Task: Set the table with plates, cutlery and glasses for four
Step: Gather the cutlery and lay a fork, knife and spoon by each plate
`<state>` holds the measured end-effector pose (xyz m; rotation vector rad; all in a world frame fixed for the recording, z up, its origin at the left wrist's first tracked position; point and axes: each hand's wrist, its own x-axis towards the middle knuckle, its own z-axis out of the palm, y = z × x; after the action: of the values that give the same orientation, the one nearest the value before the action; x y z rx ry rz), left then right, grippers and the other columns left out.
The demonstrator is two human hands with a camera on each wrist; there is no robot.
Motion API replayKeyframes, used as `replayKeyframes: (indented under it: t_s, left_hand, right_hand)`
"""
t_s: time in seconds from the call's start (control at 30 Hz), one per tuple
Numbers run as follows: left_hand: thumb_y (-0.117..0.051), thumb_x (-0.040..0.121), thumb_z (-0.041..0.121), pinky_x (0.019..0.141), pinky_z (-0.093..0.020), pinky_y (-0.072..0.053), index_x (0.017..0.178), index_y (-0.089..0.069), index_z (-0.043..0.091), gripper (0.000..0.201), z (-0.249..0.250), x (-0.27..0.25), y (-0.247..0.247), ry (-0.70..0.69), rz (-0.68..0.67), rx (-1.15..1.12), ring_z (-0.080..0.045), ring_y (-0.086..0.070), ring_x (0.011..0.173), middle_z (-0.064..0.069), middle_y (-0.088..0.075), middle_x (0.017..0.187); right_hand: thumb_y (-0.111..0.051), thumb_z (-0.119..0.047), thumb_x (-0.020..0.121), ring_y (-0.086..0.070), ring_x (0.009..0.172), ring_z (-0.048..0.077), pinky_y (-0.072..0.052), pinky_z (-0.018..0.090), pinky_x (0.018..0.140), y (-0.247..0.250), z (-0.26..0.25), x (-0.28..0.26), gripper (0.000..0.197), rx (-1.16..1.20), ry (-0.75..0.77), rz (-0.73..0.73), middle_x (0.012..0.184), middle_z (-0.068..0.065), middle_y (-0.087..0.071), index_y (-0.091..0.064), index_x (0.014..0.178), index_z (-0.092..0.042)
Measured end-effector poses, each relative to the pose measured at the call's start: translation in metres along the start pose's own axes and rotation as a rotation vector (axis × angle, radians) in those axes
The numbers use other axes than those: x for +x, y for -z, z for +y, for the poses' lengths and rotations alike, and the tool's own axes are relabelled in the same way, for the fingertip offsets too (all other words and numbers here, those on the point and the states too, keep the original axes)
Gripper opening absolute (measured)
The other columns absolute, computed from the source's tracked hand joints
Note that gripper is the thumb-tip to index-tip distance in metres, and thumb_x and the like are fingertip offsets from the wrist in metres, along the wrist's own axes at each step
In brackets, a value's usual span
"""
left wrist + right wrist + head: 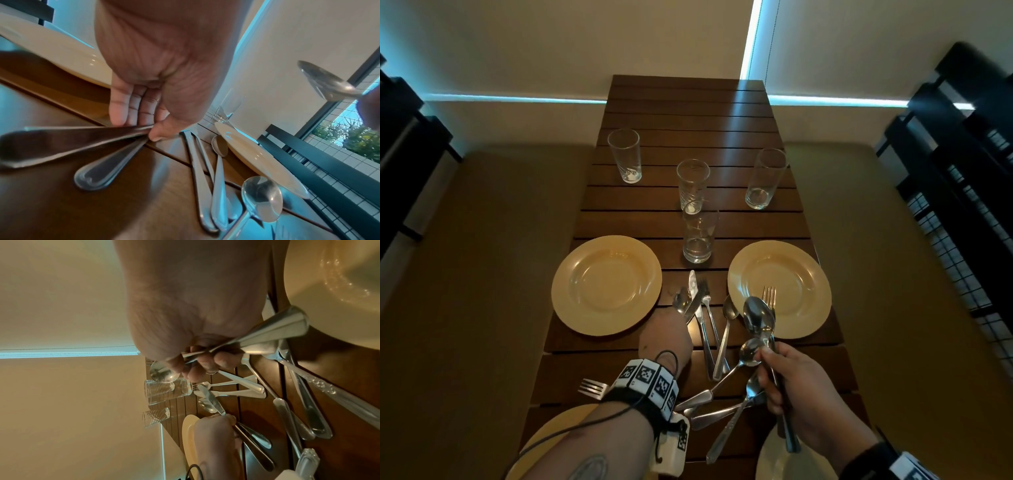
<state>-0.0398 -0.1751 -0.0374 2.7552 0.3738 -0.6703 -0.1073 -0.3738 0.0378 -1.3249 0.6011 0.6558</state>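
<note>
Gripping steel spoons and a fork in my right hand, my left hand pinches a steel knife and spoon over the slatted wooden bench.

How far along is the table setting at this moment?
Done: four plates laid out. In hand: left hand pinches a knife and spoon; right hand grips a spoon-and-fork bundle. Left: loose cutlery and four glasses sit mid-table, undistributed.
</note>
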Motion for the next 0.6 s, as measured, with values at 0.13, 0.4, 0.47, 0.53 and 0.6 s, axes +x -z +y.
replayKeyframes:
  t_s: [0.13,0.4,0.47,0.53,0.6]
  left_hand:
    - [-0.061,0.093,0.011,0.074,-0.030,-0.060,0.096,-0.070,0.013,0.009,0.006,0.002,-0.001,0.038,-0.028,-0.056,-0.019,-0.067,0.084,-0.003,-0.070,0.096]
    - [-0.064,0.089,0.013,0.063,-0.028,-0.051,0.074,-0.059,0.016,0.016,0.003,-0.001,0.010,0.091,-0.065,-0.145,-0.018,-0.060,0.070,-0.001,-0.063,0.078]
    - [-0.069,0.088,0.015,0.060,-0.027,-0.049,0.075,-0.059,0.017,0.017,0.005,-0.004,0.019,0.087,-0.076,-0.199,-0.016,-0.060,0.069,0.000,-0.063,0.077]
    - [-0.074,0.087,0.018,0.060,-0.027,-0.049,0.077,-0.059,0.018,0.018,0.008,-0.009,0.030,0.072,-0.060,-0.258,-0.013,-0.060,0.068,0.001,-0.064,0.078]
    - [-0.076,0.087,0.018,0.054,-0.024,-0.045,0.077,-0.059,0.018,0.020,0.012,-0.016,0.040,0.027,-0.037,-0.337,-0.009,-0.057,0.065,0.002,-0.062,0.076]
  right_hand:
    - [-0.042,-0.021,0.105,-0.040,0.047,0.015,-0.032,0.028,0.045,0.006,0.005,0.005,0.027,0.005,-0.007,0.027,0.067,0.008,-0.058,-0.061,0.109,-0.001]
    - [-0.042,-0.015,0.105,-0.064,0.070,0.027,-0.054,0.040,0.060,0.007,0.014,0.015,0.025,0.065,-0.017,0.066,0.084,0.016,-0.071,-0.062,0.112,-0.001]
    - [-0.042,-0.015,0.106,-0.071,0.088,0.033,-0.059,0.046,0.072,0.007,0.016,0.020,0.025,0.088,-0.020,0.086,0.097,0.020,-0.076,-0.063,0.113,-0.003]
    - [-0.042,-0.015,0.106,-0.073,0.100,0.033,-0.059,0.049,0.079,0.006,0.018,0.025,0.025,0.106,-0.014,0.105,0.105,0.019,-0.076,-0.064,0.113,-0.005]
    - [-0.040,-0.014,0.106,-0.074,0.100,0.028,-0.058,0.048,0.081,0.004,0.017,0.029,0.026,0.097,0.002,0.116,0.108,0.015,-0.076,-0.064,0.113,-0.007]
